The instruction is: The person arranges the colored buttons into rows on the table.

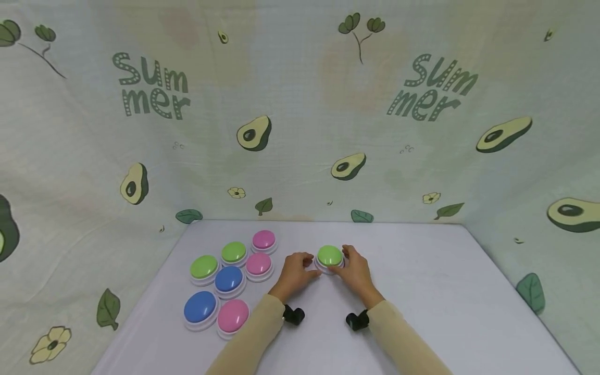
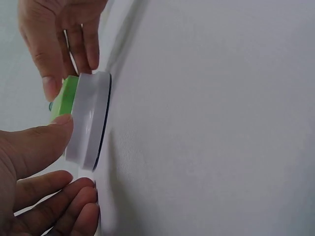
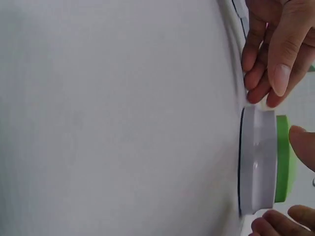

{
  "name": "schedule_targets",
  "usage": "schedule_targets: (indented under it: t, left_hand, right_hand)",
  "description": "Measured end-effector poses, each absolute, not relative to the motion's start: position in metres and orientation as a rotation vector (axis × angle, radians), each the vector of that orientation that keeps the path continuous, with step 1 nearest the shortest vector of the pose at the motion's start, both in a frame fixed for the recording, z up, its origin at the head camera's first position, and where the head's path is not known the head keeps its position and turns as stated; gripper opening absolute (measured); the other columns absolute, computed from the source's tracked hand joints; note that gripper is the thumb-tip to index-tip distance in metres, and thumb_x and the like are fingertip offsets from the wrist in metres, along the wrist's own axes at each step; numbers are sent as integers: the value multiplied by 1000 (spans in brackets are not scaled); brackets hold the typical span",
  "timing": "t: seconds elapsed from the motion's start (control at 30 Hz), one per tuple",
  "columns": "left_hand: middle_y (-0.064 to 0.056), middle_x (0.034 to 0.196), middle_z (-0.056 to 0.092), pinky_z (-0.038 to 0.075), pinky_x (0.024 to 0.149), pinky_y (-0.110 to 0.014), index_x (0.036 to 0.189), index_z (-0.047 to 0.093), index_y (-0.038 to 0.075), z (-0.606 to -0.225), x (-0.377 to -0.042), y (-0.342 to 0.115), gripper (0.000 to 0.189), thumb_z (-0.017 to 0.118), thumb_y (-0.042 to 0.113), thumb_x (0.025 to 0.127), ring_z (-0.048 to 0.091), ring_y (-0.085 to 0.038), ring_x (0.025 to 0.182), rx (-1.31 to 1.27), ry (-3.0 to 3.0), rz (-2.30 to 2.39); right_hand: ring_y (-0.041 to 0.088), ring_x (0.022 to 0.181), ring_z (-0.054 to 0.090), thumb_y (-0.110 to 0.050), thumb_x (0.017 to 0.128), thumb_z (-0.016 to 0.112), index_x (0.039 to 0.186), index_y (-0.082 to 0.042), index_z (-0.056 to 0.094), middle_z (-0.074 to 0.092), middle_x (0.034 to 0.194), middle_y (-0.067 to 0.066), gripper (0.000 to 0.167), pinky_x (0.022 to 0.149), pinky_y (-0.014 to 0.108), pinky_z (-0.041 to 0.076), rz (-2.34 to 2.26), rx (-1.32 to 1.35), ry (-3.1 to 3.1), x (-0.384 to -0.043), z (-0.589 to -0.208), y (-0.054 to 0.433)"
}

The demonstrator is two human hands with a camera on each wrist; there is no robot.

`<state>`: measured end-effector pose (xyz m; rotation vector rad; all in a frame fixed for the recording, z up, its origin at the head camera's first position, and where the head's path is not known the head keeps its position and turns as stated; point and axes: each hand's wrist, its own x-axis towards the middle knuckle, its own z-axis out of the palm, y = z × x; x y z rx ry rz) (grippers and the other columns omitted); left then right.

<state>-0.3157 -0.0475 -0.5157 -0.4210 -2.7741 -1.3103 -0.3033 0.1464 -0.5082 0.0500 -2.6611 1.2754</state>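
A round push button (image 1: 329, 256) with a green dome and white base sits between both hands, toward the back of the table. The person's right hand (image 1: 356, 271) holds its right side, thumb at the front rim and fingers curved round behind. In the right wrist view, those fingertips (image 3: 268, 226) meet the white base. The left hand (image 1: 294, 272) is just left of the button with a small gap, its fingers loosely bent and holding nothing. From the left wrist, the green dome (image 2: 64, 101) is partly hidden by thumbs.
Several more buttons stand grouped on the left of the white table (image 1: 445, 291): green ones (image 1: 203, 266), blue ones (image 1: 200, 307) and pink ones (image 1: 233, 315). A cloth printed with avocados (image 1: 254, 133) hangs behind and at the sides. Each wrist wears a black camera (image 1: 294, 315).
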Motion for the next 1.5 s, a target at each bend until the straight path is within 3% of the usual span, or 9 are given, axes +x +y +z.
schedule_targets:
  t: [0.2,0.4,0.6,0.97,1.23,1.5]
  left_hand:
    - [-15,111,75,60,93,-45,125,72,-5,-511,-308,-64,46,87,16,87,70,-27,102,-443,-2754,-1261]
    - [-16,121,73,58,99,-50,130,69,-3,-490,-292,-88,48,86,18,90,68,-33,113,-388,-2778,-1284]
    - [-17,131,69,56,102,-53,135,67,0,-474,-283,-117,52,85,19,91,65,-37,121,-330,-2803,-1178]
    - [-21,133,66,51,109,-54,135,66,-3,-474,-279,-151,55,88,14,87,59,-40,128,-274,-2877,-922]
    - [-28,129,66,51,107,-56,131,66,-9,-473,-282,-171,55,89,10,84,60,-45,124,-253,-2885,-822]
    - [-26,124,66,52,106,-55,131,64,-12,-471,-283,-180,59,89,12,84,63,-41,119,-201,-2965,-761]
  right_hand:
    - [47,128,59,-14,86,87,139,12,53,61,138,32,68,109,58,49,1193,55,-2554,-301,-494,129]
    - [45,128,60,-12,86,87,139,9,56,62,138,28,65,109,58,49,1184,131,-2524,-293,-485,104]
    - [43,127,61,-12,87,87,137,8,58,65,136,25,61,109,56,50,1259,212,-2528,-288,-486,81]
    - [41,127,62,-18,87,87,138,7,58,65,136,24,63,108,54,51,1307,420,-2656,-288,-496,45]
    - [43,126,61,-18,87,87,137,8,60,65,133,26,62,109,55,50,1271,548,-2742,-288,-503,24]
    - [43,132,58,-17,87,87,137,8,60,64,136,25,61,114,54,46,1257,565,-2783,-292,-512,10]
